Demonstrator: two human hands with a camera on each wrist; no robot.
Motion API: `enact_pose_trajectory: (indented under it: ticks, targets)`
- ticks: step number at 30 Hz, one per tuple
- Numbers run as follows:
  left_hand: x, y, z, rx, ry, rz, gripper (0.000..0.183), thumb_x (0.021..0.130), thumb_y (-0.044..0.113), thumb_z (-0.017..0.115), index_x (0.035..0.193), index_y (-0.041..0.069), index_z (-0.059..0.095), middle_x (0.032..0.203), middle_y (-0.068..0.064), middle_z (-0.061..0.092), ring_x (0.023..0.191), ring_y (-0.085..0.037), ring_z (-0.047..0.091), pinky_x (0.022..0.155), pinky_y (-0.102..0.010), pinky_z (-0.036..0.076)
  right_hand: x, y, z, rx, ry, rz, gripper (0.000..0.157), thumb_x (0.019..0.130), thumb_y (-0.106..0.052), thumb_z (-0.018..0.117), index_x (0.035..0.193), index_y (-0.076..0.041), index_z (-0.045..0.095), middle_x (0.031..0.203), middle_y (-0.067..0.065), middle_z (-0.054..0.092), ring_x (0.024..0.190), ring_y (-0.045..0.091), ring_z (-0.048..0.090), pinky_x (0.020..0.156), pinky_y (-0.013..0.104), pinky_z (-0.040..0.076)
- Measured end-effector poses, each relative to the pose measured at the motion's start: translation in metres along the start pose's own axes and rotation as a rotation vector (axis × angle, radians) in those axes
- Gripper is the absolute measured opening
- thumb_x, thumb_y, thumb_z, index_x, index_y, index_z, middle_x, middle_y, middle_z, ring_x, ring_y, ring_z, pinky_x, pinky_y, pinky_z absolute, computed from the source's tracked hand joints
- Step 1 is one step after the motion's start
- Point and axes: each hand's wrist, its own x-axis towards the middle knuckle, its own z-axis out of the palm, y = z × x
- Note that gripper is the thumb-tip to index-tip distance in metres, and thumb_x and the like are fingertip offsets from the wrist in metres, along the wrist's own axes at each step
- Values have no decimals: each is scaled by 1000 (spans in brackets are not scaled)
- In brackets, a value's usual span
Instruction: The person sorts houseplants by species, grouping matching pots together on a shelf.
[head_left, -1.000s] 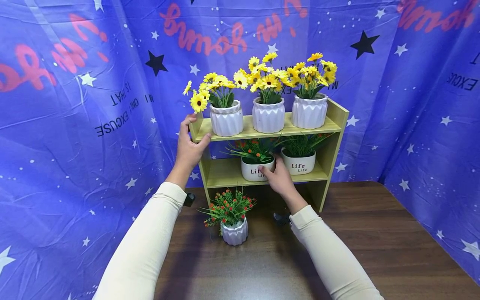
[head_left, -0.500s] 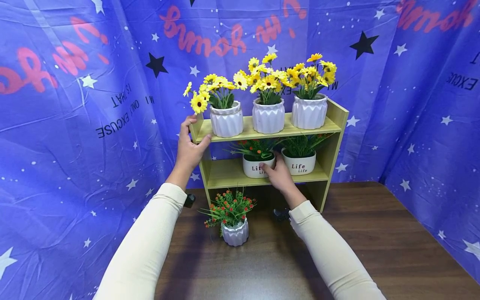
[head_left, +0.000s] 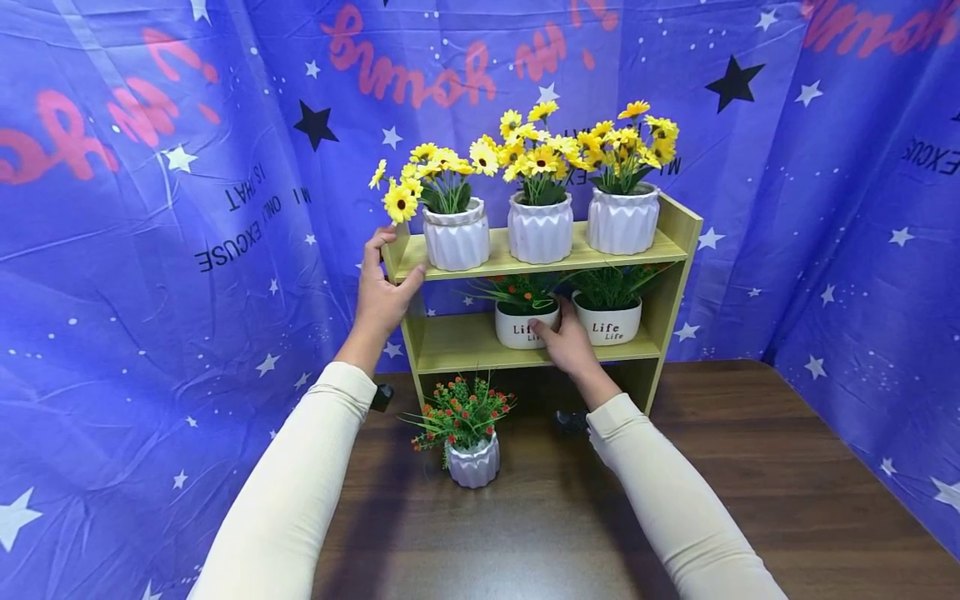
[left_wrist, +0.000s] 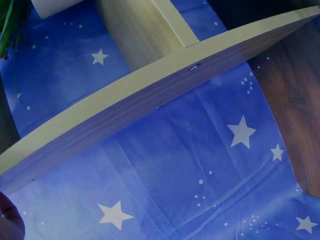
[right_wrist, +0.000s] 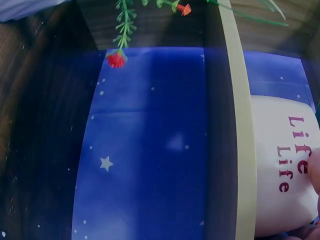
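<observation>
My right hand (head_left: 572, 343) holds a white oval planter (head_left: 508, 335) lettered "Life" by its right end, thumb on the front. It carries green grass and small red-orange flowers and sits on the middle board of a light wooden shelf (head_left: 450, 354). In the right wrist view, the planter (right_wrist: 275, 120) shows at the right, with the hand's thumb (right_wrist: 315, 172) over the lettering. My left hand (head_left: 382, 298) grips the shelf's upper left corner, thumb along the front edge. Just right of the held planter stands a matching planter (head_left: 609, 325).
Three white fluted pots, left (head_left: 456, 242), middle (head_left: 540, 235) and right (head_left: 624, 223), with yellow daisies line the top board. On the brown table (head_left: 750, 467), a fluted pot (head_left: 474, 464) of red flowers stands before the shelf's left side. A blue starry curtain (head_left: 187, 333) hangs around.
My right hand has shifted the held planter a little right and back along the middle board, closer to the matching planter. My left hand has kept its grip on the shelf corner.
</observation>
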Motion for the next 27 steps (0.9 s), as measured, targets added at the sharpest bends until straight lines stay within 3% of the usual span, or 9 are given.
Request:
enact_pose_trajectory:
  ticks: [14,21,27]
  targets:
    - [0,3,-1,8,-3,-5,48,85,-7,67,125,-11,41,150,-24,39,138,-36,35,113,-35,24,-1,3,-8,-30,11,-8,74,99,-26,61,157,-4,21,149,24,41,134,36,42,110,48,32]
    - [8,-42,0,2,6,-4,53,85,-2,70,130,-5,42,153,-16,38,135,-34,38,111,-40,27,-6,4,-9,-52,16,-7,74,99,-27,61,157,-4,21,149,25,41,134,37,42,110,49,32]
    - [9,-45,-1,23,1,-10,53,85,4,72,129,2,43,153,-7,40,135,-25,39,111,-36,28,-13,3,-9,-79,54,-17,72,99,-28,60,157,-5,23,150,24,41,136,37,40,111,49,31]
